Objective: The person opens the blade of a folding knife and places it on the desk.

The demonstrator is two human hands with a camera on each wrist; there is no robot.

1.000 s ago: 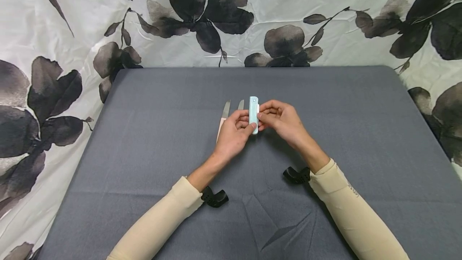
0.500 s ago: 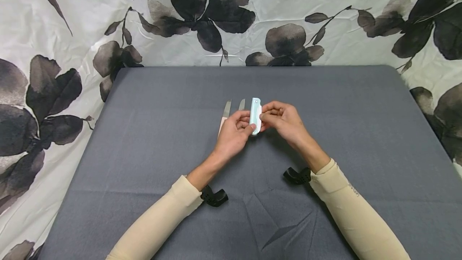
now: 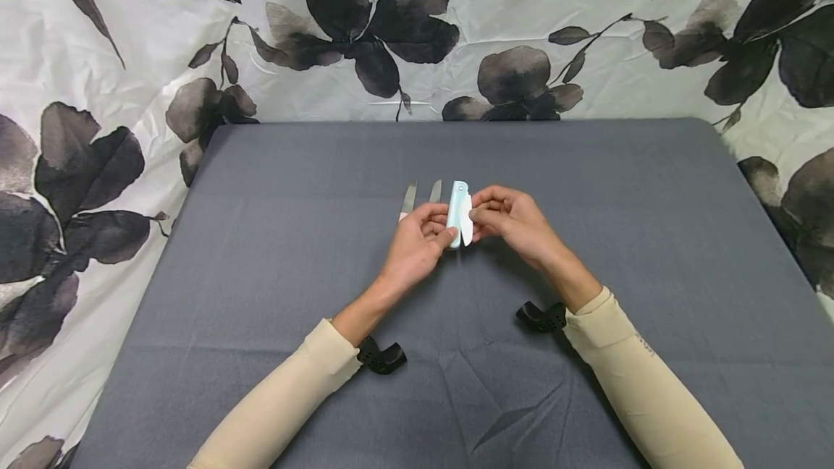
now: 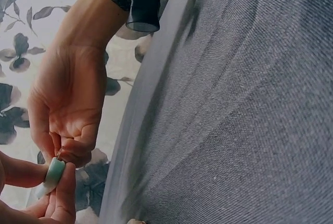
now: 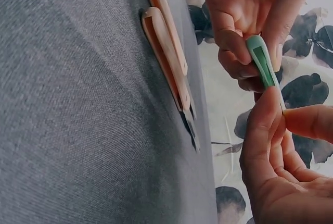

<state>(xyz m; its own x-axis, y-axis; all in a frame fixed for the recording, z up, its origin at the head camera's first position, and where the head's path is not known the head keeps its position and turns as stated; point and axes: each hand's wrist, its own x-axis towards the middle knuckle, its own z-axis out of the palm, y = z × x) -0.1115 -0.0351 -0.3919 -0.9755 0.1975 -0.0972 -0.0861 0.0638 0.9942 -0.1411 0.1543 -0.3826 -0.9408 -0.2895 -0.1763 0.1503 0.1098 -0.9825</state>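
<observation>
White, slim, pointed blade [image 3: 467, 221] vs. 0.5 s ago: swung farther out from its light-blue, slim, round-ended handle [image 3: 456, 203], w/ a narrow gap now showing btwn the two at the end nearer the person. Both parts make up one folding knife, held up off the table btwn the hands, approx. mid-table; pivot at the far end, blade angled only slightly from the handle. L. hand [image 3: 418, 243] grasps the handle, thumb on one side & fingers on the other; R. hand [image 3: 515, 224] pinches the blade btwn thumb & index finger, other fingers curled. R. wrist view: handle looks greener, w/ a lengthwise slot visible. Beyond the L. hand, two peach-handled knives w/ grey metal blades, i.e. the nearer knife [image 5: 173, 60] & the farther knife [image 5: 172, 29], lie side by side on the table, blades pointing away from the person; L. hand hides most of their handles in head view. Handles overlap in R. wrist view; cannot tell if touching. Support: table w/ grey woven cloth [image 3: 293, 259], creased nr. the person. Bkgd: white fabric w/ blk. & grey floral print [image 3: 423, 93]. Both forearms: cream sleeves [image 3: 296, 382], each w/ a blk. curved wrist mount [image 3: 384, 358] nr. the cuff.
</observation>
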